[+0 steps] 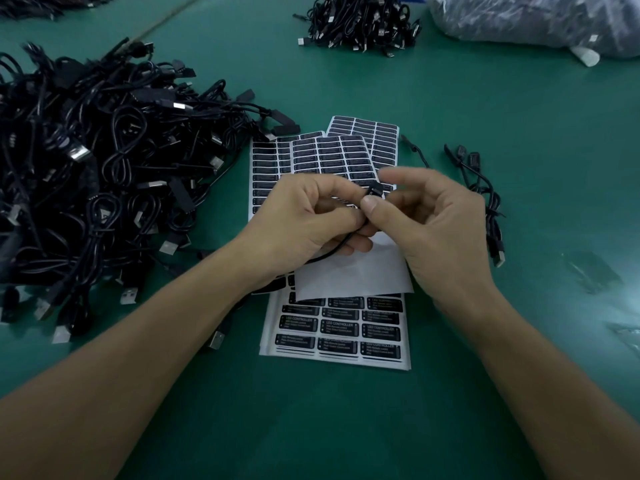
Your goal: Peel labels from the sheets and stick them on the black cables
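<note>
Above the label sheets, my left hand [311, 216] grips a black cable [332, 250] whose small black controller block [374, 191] sticks out past my fingers. My right hand [433, 220] pinches that block with thumb and curled fingers. The cable trails down under my left palm. White sheets of black labels [341, 327] lie fanned on the green table [311, 410], more of them [363, 140] showing beyond my hands. One sheet near the middle has a bare white patch [353, 275].
A large heap of black USB cables [97, 168] fills the left side. A few cables [485, 199] lie to the right of my hands. A second heap [360, 22] and a clear plastic bag [540, 19] sit at the far edge.
</note>
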Tool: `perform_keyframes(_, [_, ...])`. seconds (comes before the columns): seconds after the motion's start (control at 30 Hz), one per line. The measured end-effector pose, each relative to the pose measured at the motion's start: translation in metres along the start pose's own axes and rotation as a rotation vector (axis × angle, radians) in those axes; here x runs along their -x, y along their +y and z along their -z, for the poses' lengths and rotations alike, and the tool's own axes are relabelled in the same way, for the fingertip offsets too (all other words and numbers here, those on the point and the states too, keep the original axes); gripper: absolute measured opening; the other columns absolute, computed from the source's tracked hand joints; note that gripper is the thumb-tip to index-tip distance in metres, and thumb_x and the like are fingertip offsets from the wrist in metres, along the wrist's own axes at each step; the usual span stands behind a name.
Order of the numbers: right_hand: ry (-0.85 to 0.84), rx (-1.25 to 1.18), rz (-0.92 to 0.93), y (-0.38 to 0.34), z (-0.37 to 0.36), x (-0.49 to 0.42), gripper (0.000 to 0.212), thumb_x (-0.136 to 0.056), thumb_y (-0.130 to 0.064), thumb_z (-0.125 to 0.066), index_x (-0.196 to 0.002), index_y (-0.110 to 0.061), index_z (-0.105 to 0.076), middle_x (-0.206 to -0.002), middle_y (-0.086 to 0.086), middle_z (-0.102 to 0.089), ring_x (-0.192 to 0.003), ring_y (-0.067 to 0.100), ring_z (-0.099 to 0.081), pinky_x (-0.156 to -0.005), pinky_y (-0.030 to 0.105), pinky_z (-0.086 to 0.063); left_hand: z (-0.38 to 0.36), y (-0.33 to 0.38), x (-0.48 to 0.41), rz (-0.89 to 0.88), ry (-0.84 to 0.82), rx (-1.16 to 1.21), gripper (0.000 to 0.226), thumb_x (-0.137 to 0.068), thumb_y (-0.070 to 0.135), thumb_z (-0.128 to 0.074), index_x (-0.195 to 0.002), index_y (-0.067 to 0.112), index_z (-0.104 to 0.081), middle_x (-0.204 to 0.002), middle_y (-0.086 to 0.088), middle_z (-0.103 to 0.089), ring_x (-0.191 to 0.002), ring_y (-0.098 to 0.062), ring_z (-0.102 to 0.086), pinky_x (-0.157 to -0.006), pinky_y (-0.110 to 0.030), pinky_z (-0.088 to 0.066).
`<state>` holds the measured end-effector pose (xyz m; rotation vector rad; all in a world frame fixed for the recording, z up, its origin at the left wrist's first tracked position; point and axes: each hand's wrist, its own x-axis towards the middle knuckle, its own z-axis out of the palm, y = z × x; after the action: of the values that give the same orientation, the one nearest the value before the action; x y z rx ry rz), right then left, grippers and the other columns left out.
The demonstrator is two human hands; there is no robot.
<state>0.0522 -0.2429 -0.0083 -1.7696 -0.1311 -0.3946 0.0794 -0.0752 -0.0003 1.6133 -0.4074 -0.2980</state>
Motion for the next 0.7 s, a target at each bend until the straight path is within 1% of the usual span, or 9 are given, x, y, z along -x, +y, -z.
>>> perform_keyframes(0.07, [-0.006, 0.0, 0.007, 0.001, 0.0, -0.001, 0.015, -0.084, -0.019, -0.079, -0.095, -0.028, -0.073, -0.079, -0.006, -0.075, -0.073, 0.015, -0.072, -0.072, 0.029, -0.059, 0.0, 0.0, 0.0, -0.009, -0.009, -0.02, 0.013, -0.096, -0.002, -0.061, -0.1, 0.005, -0.071, -0.083, -0.014, -0.076, -0.07, -0.017, -0.074, -0.072, -0.036, -0.062])
perform_keyframes(0.13, [-0.007, 0.006, 0.016, 0.002, 0.001, -0.002, 0.008, -0.087, -0.022, -0.077, -0.09, -0.029, -0.074, -0.08, -0.006, -0.075, -0.073, 0.014, -0.072, -0.072, 0.031, -0.059, 0.0, 0.0, 0.0, -0.02, -0.006, -0.035, 0.013, -0.095, -0.004, -0.061, -0.097, 0.004, -0.071, -0.079, -0.012, -0.076, -0.068, -0.017, -0.074, -0.069, -0.033, -0.062])
perform_keyframes(0.27, [-0.023, 0.043, 0.032, 0.001, 0.001, -0.002, 0.011, -0.093, -0.026, -0.07, -0.083, -0.028, -0.073, -0.074, -0.011, -0.073, -0.064, 0.003, -0.065, -0.065, 0.024, -0.053, -0.004, 0.0, 0.002, -0.078, 0.024, -0.138, 0.004, -0.09, 0.005, -0.072, -0.087, 0.007, -0.07, -0.073, -0.007, -0.076, -0.064, -0.019, -0.074, -0.06, -0.03, -0.061])
perform_keyframes(0.37, [-0.013, 0.042, 0.02, -0.001, -0.001, 0.0, 0.022, -0.097, -0.026, -0.064, -0.077, -0.021, -0.071, -0.064, -0.01, -0.067, -0.057, 0.0, -0.059, -0.06, 0.017, -0.049, -0.007, 0.001, 0.003, -0.111, 0.038, -0.173, 0.017, -0.087, 0.017, -0.076, -0.087, 0.001, -0.068, -0.073, -0.008, -0.075, -0.064, -0.023, -0.074, -0.067, -0.055, -0.061])
perform_keyframes(0.4, [0.007, 0.02, 0.012, -0.002, -0.002, 0.0, 0.027, -0.1, -0.026, -0.061, -0.075, -0.018, -0.071, -0.061, -0.01, -0.064, -0.056, 0.0, -0.056, -0.057, 0.014, -0.046, -0.007, 0.002, 0.003, -0.119, 0.043, -0.16, 0.02, -0.085, 0.02, -0.075, -0.085, 0.001, -0.068, -0.073, -0.008, -0.075, -0.065, -0.023, -0.074, -0.068, -0.059, -0.059])
perform_keyframes(0.43, [0.026, -0.011, 0.004, -0.005, -0.002, 0.001, 0.031, -0.101, -0.027, -0.057, -0.076, -0.015, -0.071, -0.06, -0.009, -0.063, -0.056, -0.001, -0.056, -0.056, 0.013, -0.045, -0.008, 0.004, 0.004, -0.135, 0.048, -0.142, 0.021, -0.084, 0.023, -0.074, -0.084, 0.003, -0.068, -0.074, -0.008, -0.075, -0.065, -0.022, -0.074, -0.068, -0.058, -0.06])
perform_keyframes(0.53, [-0.034, -0.013, -0.009, -0.011, -0.004, 0.004, 0.024, -0.096, -0.031, -0.057, -0.089, -0.015, -0.074, -0.07, -0.002, -0.068, -0.066, 0.003, -0.062, -0.059, 0.017, -0.048, -0.005, 0.012, 0.004, -0.208, 0.1, -0.01, 0.014, -0.09, 0.014, -0.07, -0.082, 0.004, -0.064, -0.072, -0.005, -0.076, -0.063, -0.016, -0.073, -0.059, -0.032, -0.061])
perform_keyframes(0.6, [-0.176, 0.104, 0.028, -0.013, -0.006, 0.008, 0.017, -0.089, -0.034, -0.065, -0.089, -0.02, -0.074, -0.074, -0.004, -0.07, -0.069, 0.004, -0.063, -0.062, 0.021, -0.05, 0.0, 0.017, 0.004, -0.222, 0.144, 0.086, 0.014, -0.091, 0.013, -0.069, -0.08, 0.01, -0.06, -0.071, -0.007, -0.075, -0.061, -0.018, -0.071, -0.057, -0.029, -0.059])
perform_keyframes(0.7, [-0.333, 0.235, 0.089, -0.015, -0.013, 0.014, 0.02, -0.082, -0.044, -0.073, -0.082, -0.024, -0.075, -0.071, -0.01, -0.069, -0.066, 0.002, -0.061, -0.061, 0.015, -0.045, 0.003, 0.022, 0.005, -0.194, 0.163, 0.214, 0.019, -0.089, 0.021, -0.07, -0.073, 0.025, -0.059, -0.071, -0.006, -0.073, -0.057, -0.018, -0.069, -0.054, -0.028, -0.056])
